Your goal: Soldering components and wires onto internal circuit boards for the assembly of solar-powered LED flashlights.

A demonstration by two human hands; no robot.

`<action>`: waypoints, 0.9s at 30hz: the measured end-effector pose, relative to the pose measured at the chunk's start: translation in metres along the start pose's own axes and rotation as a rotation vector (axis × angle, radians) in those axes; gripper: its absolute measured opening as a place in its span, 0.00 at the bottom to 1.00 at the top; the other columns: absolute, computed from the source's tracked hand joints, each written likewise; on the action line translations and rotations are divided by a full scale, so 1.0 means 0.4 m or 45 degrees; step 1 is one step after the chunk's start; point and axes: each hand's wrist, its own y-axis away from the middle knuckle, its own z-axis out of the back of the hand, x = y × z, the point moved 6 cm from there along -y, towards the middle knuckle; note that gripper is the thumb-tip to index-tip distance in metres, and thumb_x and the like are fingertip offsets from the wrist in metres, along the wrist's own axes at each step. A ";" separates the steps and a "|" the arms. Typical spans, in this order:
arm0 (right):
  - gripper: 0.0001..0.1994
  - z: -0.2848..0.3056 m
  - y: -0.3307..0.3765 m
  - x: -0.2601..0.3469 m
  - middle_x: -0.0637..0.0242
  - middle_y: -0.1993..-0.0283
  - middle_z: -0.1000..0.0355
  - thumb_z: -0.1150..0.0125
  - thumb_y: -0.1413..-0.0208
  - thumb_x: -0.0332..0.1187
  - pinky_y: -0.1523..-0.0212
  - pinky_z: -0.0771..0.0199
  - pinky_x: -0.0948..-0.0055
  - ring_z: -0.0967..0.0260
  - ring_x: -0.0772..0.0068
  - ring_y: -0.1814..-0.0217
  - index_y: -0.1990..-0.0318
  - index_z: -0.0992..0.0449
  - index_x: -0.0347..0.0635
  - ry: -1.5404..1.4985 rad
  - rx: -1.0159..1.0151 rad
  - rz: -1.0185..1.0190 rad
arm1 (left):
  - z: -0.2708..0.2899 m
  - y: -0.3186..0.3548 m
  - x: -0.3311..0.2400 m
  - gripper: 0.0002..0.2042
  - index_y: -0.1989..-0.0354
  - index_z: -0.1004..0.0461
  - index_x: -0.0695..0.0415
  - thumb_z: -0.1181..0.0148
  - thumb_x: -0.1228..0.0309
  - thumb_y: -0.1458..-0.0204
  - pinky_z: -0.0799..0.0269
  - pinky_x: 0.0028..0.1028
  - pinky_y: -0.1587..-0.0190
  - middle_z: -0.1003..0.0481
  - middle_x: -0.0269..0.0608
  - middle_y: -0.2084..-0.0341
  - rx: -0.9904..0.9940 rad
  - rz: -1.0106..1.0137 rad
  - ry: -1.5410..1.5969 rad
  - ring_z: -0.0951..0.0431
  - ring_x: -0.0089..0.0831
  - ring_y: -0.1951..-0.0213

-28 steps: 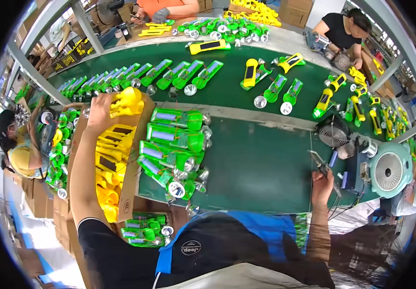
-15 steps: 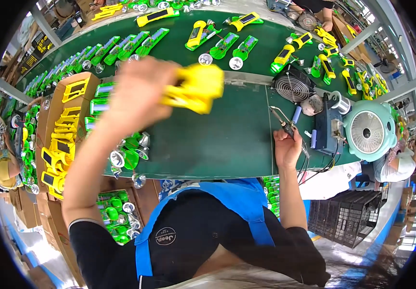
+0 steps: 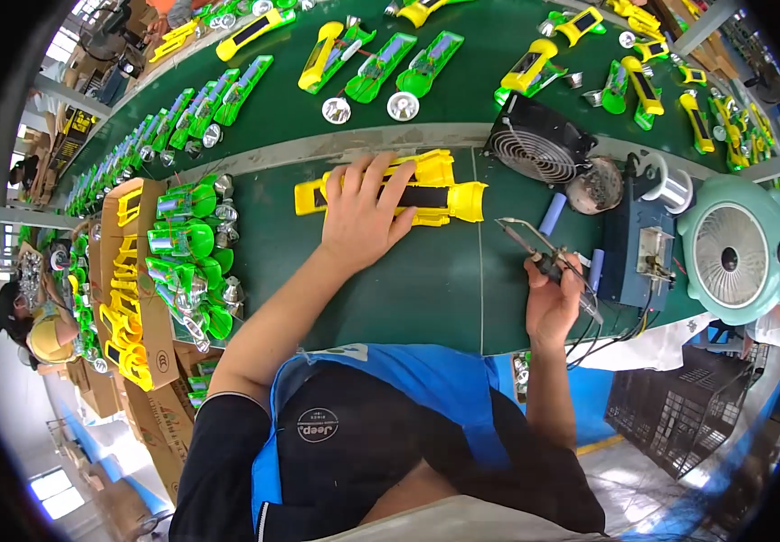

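Observation:
My left hand [image 3: 365, 217] lies palm down on a yellow flashlight housing [image 3: 449, 194] that rests flat on the green table [image 3: 381, 289], fingers spread over its dark middle. My right hand [image 3: 553, 298] grips a soldering iron [image 3: 527, 242] whose thin tip points up and left, a short way right of the housing's round head. Cables trail from that hand toward the blue soldering station [image 3: 636, 246].
A small black fan [image 3: 537, 140], a solder spool [image 3: 668, 188] and a round mint-green fan [image 3: 735, 257] stand to the right. Green flashlight halves [image 3: 189, 253] and a cardboard box of yellow housings [image 3: 128, 298] sit at the left. More flashlights line the conveyor [image 3: 381, 68] behind.
My left hand carried the yellow housing from the box at the left, across in the air, and set it down on the table. The right hand kept the soldering iron.

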 end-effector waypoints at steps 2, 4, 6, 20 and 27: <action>0.15 -0.001 -0.002 0.006 0.61 0.71 0.31 0.45 0.42 0.42 0.52 0.34 0.65 0.34 0.67 0.67 0.58 0.33 0.39 -0.044 -0.024 -0.028 | 0.000 -0.039 0.034 0.25 0.46 0.34 0.53 0.38 0.65 0.55 0.43 0.43 0.45 0.31 0.44 0.49 -0.041 -0.008 0.159 0.33 0.45 0.49; 0.15 0.004 -0.002 -0.002 0.60 0.72 0.31 0.45 0.42 0.42 0.53 0.35 0.65 0.35 0.68 0.67 0.58 0.33 0.39 -0.085 -0.078 -0.071 | -0.008 -0.072 0.076 0.21 0.50 0.33 0.56 0.37 0.71 0.54 0.37 0.40 0.51 0.26 0.43 0.57 -0.080 0.089 0.259 0.27 0.45 0.55; 0.16 0.010 -0.005 -0.006 0.60 0.71 0.31 0.44 0.42 0.43 0.53 0.35 0.65 0.35 0.68 0.68 0.59 0.33 0.39 -0.030 -0.032 -0.058 | -0.007 -0.077 0.093 0.14 0.57 0.31 0.55 0.37 0.74 0.53 0.34 0.39 0.55 0.23 0.40 0.63 -0.085 0.106 0.344 0.24 0.44 0.62; 0.11 -0.040 0.022 0.030 0.72 0.73 0.40 0.52 0.37 0.43 0.58 0.47 0.69 0.46 0.76 0.70 0.57 0.32 0.47 -0.058 0.116 0.065 | 0.137 0.085 -0.005 0.10 0.70 0.25 0.48 0.34 0.74 0.63 0.43 0.38 0.52 0.29 0.30 0.56 -0.248 0.053 0.257 0.32 0.36 0.53; 0.16 -0.226 0.039 -0.028 0.54 0.65 0.30 0.48 0.37 0.39 0.56 0.23 0.55 0.25 0.60 0.71 0.51 0.41 0.38 0.383 0.261 0.128 | 0.125 -0.072 0.134 0.15 0.56 0.29 0.55 0.38 0.75 0.54 0.36 0.41 0.52 0.30 0.47 0.55 -0.325 0.123 0.449 0.31 0.47 0.54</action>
